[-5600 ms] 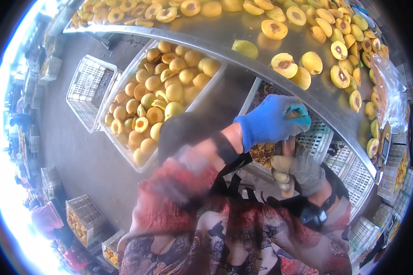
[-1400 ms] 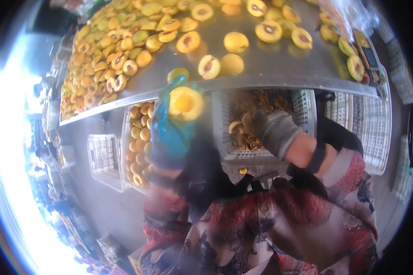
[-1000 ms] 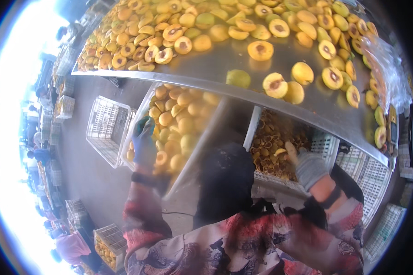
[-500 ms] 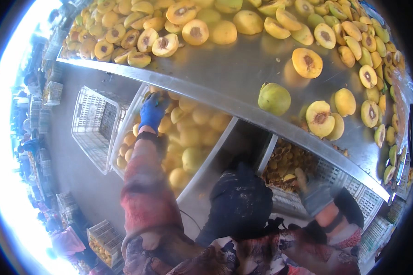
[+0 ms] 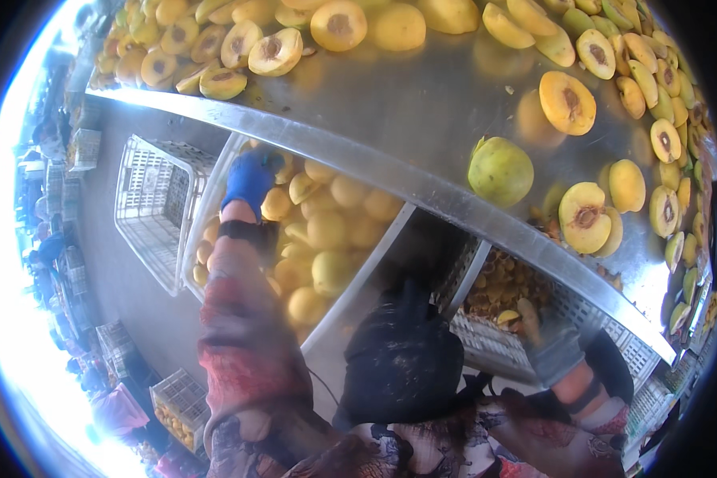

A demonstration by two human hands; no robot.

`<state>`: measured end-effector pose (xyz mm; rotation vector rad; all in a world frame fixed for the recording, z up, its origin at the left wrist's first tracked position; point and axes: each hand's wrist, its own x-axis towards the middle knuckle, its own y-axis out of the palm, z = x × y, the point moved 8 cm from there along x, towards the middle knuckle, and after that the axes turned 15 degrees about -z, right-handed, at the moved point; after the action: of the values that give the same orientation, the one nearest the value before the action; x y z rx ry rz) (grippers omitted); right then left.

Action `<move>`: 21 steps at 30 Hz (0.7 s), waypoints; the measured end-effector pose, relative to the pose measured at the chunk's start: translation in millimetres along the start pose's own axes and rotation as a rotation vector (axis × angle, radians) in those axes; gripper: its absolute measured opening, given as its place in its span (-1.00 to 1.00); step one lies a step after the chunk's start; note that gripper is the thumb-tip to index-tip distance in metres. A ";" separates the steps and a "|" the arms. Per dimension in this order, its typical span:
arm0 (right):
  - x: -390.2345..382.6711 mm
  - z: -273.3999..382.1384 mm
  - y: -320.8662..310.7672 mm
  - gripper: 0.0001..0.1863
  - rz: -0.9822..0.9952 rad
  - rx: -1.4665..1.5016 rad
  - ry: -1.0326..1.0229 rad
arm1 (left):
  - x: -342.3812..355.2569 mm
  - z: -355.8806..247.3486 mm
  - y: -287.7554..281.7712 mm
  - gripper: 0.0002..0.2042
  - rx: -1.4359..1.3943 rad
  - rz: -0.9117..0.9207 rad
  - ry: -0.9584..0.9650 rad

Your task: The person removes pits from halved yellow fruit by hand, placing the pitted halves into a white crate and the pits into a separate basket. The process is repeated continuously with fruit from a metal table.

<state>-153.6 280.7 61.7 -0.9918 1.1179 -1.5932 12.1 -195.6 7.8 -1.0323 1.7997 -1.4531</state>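
Observation:
My left hand (image 5: 251, 178), in a blue glove, reaches into the crate of whole yellow peaches (image 5: 331, 231) near its far edge. Its fingers look curled among the fruit; what they hold, if anything, is hidden. Lower right, my right hand (image 5: 555, 354) wears a greyish glove and is low beside a crate of brown pits and scraps (image 5: 506, 283). A short tan piece (image 5: 527, 319) sticks out at its fingers, which seem closed; I cannot make out its kind. On the metal table lie a whole green-yellow peach (image 5: 500, 171) and a cut peach half (image 5: 584, 217).
The metal table's raised edge (image 5: 358, 163) runs slantwise above both crates. Many halved peaches (image 5: 275, 52) cover its far side. A white crate (image 5: 155, 211) stands on the floor at left, and a crate holding fruit (image 5: 177, 408) is lower left.
My left hand has shifted slightly left and nearer within the peach crate. My right hand stays low by the pit crate, a little lower. The view has tilted somewhat.

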 end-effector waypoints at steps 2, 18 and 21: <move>-2.9 1.4 0.6 -0.29 0.064 0.005 0.008 | 8.2 1.9 -0.4 -0.71 -0.160 -0.053 -0.030; 14.8 2.6 -10.4 -0.40 0.022 -0.022 -0.052 | 22.1 7.7 51.5 -0.70 0.410 -0.044 0.300; 18.7 2.2 -13.4 -0.43 -0.033 0.035 -0.079 | 24.5 19.5 32.8 -0.68 0.278 -0.079 0.140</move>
<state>-159.3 264.5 77.1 -1.0458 1.0214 -1.5808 9.1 -223.2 -28.0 -0.8864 1.6053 -1.8035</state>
